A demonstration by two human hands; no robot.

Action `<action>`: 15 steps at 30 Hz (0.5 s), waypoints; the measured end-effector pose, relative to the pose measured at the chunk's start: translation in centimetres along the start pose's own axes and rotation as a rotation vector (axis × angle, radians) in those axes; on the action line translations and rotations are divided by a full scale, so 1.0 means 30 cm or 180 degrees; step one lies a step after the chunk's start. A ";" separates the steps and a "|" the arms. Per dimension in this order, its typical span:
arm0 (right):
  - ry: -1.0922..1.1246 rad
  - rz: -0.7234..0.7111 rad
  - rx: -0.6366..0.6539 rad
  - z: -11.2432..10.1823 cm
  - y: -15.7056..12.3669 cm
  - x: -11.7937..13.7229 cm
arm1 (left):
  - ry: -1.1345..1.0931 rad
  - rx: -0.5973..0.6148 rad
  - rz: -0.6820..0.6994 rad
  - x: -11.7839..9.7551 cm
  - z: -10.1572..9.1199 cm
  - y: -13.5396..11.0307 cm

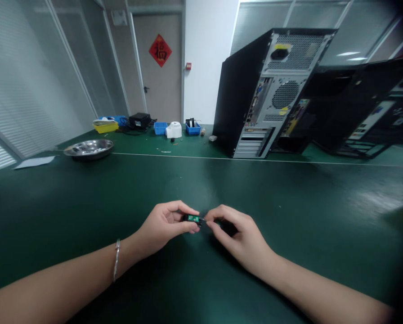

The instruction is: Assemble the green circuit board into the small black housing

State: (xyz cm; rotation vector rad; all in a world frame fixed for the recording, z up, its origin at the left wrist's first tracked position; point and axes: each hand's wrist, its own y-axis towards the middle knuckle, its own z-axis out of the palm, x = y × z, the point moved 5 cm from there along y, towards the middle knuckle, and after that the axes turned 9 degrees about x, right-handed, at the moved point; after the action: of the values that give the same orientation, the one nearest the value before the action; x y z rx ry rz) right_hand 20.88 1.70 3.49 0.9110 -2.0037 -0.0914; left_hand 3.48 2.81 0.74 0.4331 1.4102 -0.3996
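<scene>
Between the thumb and fingers of my left hand (170,221) is a small black housing with a green circuit board (192,218) showing on its upper face. Thin pale parts, perhaps pins or a metal tip, stick out of its right end. My right hand (240,231) is closed in a pinch at that end, its thumb and index fingertips almost meeting. Whatever those fingertips grip is too small to name. Both hands are just above the green tabletop (188,283).
A black computer tower (245,94) stands at the back right, with more dark computer cases (366,108) beyond it. At the back left sit a metal bowl (90,155), a yellow tray (106,127), a black adapter with cables (140,120), blue bins (160,128) and a white plastic part (173,130).
</scene>
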 end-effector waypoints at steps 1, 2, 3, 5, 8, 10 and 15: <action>-0.0006 0.0000 0.0015 0.001 0.001 0.001 | 0.0084 -0.0014 0.0024 -0.001 -0.001 -0.001; -0.0014 0.0006 0.0033 0.001 0.002 0.001 | 0.0171 -0.0037 0.0044 -0.001 -0.001 -0.003; -0.0023 0.0012 0.0051 0.002 0.003 0.001 | 0.0238 -0.0060 0.0055 -0.001 -0.002 -0.004; -0.0033 0.0017 0.0073 0.003 0.003 0.002 | 0.0276 -0.0089 0.0053 -0.001 -0.001 -0.005; -0.0018 0.0009 0.0051 0.002 0.002 0.003 | 0.0199 -0.0066 0.0032 -0.001 0.002 -0.003; -0.0007 0.0016 0.0030 0.000 0.002 0.002 | 0.0150 -0.0049 0.0013 -0.003 0.004 -0.002; 0.0019 0.0008 -0.0013 -0.001 0.003 0.001 | 0.0011 -0.0057 -0.0039 -0.005 0.006 0.001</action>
State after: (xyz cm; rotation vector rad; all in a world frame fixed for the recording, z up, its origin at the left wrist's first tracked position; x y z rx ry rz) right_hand 20.85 1.75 3.57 0.9052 -1.9983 -0.0913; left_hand 3.63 2.74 0.90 0.4109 1.4194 -0.3959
